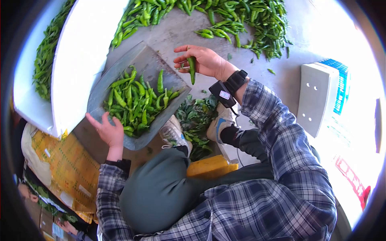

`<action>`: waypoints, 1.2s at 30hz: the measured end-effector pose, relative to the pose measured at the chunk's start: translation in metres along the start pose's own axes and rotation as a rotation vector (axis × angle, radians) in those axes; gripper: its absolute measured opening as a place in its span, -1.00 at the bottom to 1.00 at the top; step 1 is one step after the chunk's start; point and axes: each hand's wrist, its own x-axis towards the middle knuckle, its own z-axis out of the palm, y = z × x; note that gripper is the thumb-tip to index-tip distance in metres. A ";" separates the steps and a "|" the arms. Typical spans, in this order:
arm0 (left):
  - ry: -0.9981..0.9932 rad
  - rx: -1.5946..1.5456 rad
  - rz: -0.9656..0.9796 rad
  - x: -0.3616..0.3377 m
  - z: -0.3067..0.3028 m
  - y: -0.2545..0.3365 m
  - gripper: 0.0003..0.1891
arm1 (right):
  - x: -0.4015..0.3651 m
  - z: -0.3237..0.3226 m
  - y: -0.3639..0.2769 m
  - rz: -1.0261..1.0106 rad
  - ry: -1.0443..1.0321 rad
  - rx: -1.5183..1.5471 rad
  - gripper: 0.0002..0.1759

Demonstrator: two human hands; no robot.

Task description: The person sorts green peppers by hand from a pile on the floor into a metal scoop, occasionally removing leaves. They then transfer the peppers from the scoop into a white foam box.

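Note:
A green chili pepper (192, 70) hangs from my right hand (203, 60), pinched by the thumb, with the other fingers stretched out to the left. Below and left of it, a grey metal scoop (142, 54) lies tilted, holding a heap of green chili peppers (132, 100). My left hand (110, 130) is at the scoop's lower left edge, its fingers spread and nothing visible between them. Between my shoes is a pile of leaves and darker peppers (195, 116).
Loose peppers (265, 24) cover the floor at the top. A white foam box (86, 52) with peppers stands at left, above a yellow patterned sack (66, 160). White boxes (315, 96) stand at right. Another person's hands (28, 193) show at lower left.

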 end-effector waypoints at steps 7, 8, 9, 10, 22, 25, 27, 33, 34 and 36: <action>-0.012 0.010 -0.017 0.000 -0.002 0.001 -0.70 | 0.005 0.041 0.018 0.030 -0.184 0.255 -0.58; -0.029 -0.003 -0.032 0.000 -0.002 0.001 -0.70 | 0.003 0.043 0.020 0.012 -0.186 0.254 -0.59; -0.046 -0.014 -0.048 -0.001 -0.004 0.001 -0.69 | 0.000 0.047 0.022 -0.006 -0.191 0.254 -0.59; -0.038 -0.020 -0.034 -0.001 -0.005 0.001 -0.68 | -0.003 0.053 0.024 -0.005 -0.200 0.261 -0.59; 0.033 -0.324 0.529 0.009 -0.082 0.099 -0.80 | -0.024 0.118 0.040 -0.106 -0.115 0.039 -0.64; 0.073 -0.279 0.638 0.015 -0.084 0.117 -0.79 | -0.026 0.121 0.037 -0.121 -0.109 0.053 -0.70; 0.108 -0.180 0.694 0.017 -0.082 0.122 -0.80 | -0.027 0.117 0.035 -0.136 -0.113 0.040 -0.68; 0.139 -0.176 0.819 0.020 -0.083 0.128 -0.90 | -0.041 0.106 0.020 -0.161 -0.059 -0.097 -0.63; 0.102 -0.230 0.748 0.019 -0.083 0.128 -0.90 | -0.043 0.103 0.016 -0.166 -0.055 -0.093 -0.63; 0.060 -0.352 0.634 0.016 -0.081 0.128 -0.91 | -0.048 0.097 0.003 -0.178 -0.090 -0.102 -0.62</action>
